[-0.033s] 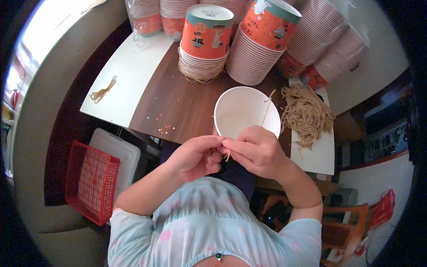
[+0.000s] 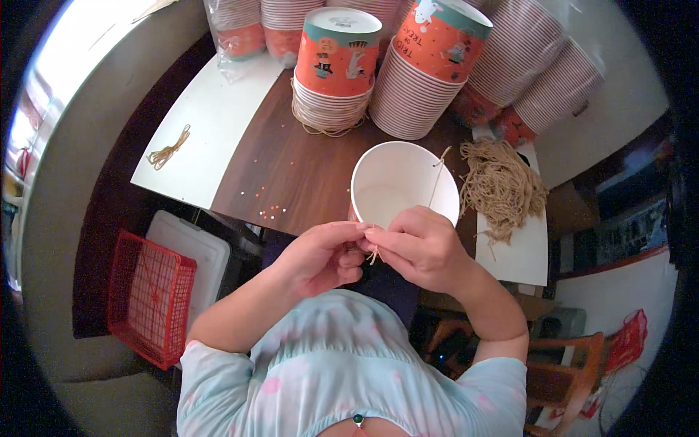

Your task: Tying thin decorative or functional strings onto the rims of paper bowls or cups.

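A white-lined paper bucket (image 2: 386,175) stands open end up at the table's near edge, its mouth tilted toward me. A thin tan string (image 2: 436,182) is knotted at its right rim and runs down inside toward my right hand (image 2: 429,251). At the near rim, my left hand (image 2: 317,255) and right hand meet fingertip to fingertip, both closed in a pinch on the string. Short loose string ends (image 2: 374,255) stick out below the fingers. My fingers hide the spot they grip.
Upside-down stacks of orange and green paper buckets (image 2: 338,62) line the back, more in plastic bags. A heap of tan strings (image 2: 502,189) lies right; a small string bundle (image 2: 170,148) lies left. Small paper dots (image 2: 274,212) dot the brown tabletop. A red basket (image 2: 153,298) sits lower left.
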`<state>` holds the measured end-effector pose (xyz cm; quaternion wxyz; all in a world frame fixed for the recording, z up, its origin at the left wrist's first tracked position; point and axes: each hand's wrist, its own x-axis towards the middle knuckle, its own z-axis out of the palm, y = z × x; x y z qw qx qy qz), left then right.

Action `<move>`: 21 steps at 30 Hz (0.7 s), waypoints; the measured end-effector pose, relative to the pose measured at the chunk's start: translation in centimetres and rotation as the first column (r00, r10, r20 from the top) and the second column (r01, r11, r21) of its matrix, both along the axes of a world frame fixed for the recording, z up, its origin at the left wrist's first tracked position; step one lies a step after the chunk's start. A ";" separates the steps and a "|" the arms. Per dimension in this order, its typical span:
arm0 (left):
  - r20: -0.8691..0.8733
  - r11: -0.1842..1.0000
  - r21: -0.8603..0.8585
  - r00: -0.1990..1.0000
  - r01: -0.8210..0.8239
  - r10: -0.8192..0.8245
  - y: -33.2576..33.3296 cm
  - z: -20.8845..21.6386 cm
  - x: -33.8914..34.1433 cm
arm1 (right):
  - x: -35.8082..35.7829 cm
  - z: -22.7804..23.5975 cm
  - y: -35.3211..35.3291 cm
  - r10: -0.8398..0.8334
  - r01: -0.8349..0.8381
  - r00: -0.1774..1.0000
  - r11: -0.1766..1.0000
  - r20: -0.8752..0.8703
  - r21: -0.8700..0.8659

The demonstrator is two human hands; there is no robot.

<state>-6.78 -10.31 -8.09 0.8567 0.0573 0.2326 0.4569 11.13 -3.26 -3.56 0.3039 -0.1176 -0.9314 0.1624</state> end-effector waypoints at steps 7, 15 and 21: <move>-0.044 0.992 0.129 0.999 0.000 0.005 0.5 -0.8 0.1 | 0.9 -0.2 -0.5 0.006 -0.006 1.000 1.000 0.027 0.002; -0.199 0.990 0.144 0.979 -0.001 0.030 0.2 0.1 -3.2 | 3.1 2.0 0.4 -0.218 0.191 0.961 0.968 0.172 0.164; -0.975 0.847 0.164 0.216 0.506 0.060 0.2 2.0 -5.4 | 2.8 2.8 2.6 -0.169 0.171 0.970 0.985 0.172 0.002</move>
